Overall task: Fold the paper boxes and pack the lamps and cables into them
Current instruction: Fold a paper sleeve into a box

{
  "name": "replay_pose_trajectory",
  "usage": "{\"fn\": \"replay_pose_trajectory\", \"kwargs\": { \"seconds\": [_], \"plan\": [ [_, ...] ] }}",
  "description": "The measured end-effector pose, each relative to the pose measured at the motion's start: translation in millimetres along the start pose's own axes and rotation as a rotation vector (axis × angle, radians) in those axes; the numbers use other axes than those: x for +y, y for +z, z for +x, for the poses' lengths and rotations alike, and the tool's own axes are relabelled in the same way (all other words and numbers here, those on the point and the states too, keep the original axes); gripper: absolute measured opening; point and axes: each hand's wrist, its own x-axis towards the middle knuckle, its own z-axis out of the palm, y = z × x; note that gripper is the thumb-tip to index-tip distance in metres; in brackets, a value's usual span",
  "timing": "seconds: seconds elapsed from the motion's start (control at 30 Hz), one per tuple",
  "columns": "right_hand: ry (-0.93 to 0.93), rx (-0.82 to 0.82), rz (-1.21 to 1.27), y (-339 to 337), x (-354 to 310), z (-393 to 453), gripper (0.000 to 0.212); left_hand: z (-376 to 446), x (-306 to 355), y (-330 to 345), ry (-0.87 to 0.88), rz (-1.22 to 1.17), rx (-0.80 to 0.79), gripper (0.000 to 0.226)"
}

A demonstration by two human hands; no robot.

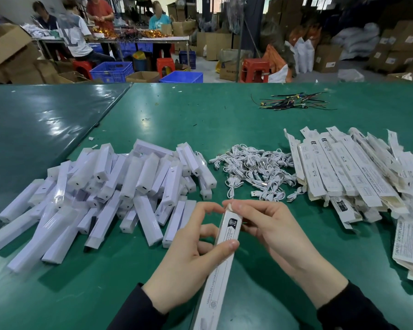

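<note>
Here the paper box (221, 258) is held above the green counter (200, 120), its long axis running from the person's lap up and away, open end farthest from the body. The left hand (188, 256) wraps the box's middle, thumb across its printed face; the right hand (270, 225) pinches the flap at the far tip. Lamps (110, 186) lie just left of the left hand, cables (253, 167) straight ahead, flat boxes (343, 170) nearer the right hand.

Two bare hands (224, 246) emerge from long black sleeves (348, 313).
</note>
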Motion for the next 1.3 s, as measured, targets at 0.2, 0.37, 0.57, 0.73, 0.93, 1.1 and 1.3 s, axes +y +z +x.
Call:
{"fn": "replay_pose_trajectory", "kwargs": {
  "seconds": [0.2, 0.37, 0.57, 0.73, 0.93, 1.1, 1.3],
  "plan": [
    [-0.030, 0.016, -0.045, 0.7, 0.6, -0.5, 0.015, -0.2, -0.6, 1.4, 0.013, 0.020, 0.011, 0.036],
    [-0.106, 0.020, -0.139, 1.1, 6.3, 0.0, 0.023, 2.1, -3.6, -2.2, -0.007, -0.027, 0.070, 0.047],
    [-0.224, -0.019, -0.210, 5.1, 15.2, -1.1, 0.024, 4.3, -9.2, -4.7, 0.003, -0.064, 0.127, 0.049],
    [-0.220, -0.097, -0.183, 2.9, 19.1, 1.5, 0.035, 5.9, -7.8, 1.4, -0.020, -0.214, 0.121, 0.042],
    [-0.118, -0.096, -0.117, 6.8, 29.2, 4.7, 0.057, 8.5, 0.1, 0.8, -0.097, -0.600, 0.151, 0.037],
    [0.055, -0.299, -0.149, 12.5, 39.3, 0.1, 0.070, 13.2, 4.6, -10.8, -0.061, -0.749, 0.268, 0.020],
    [0.011, -0.431, -0.268, 13.1, 38.6, -8.8, 0.078, 16.5, 0.9, -19.4, 0.000, -0.840, 0.414, 0.038]
  ]
}}
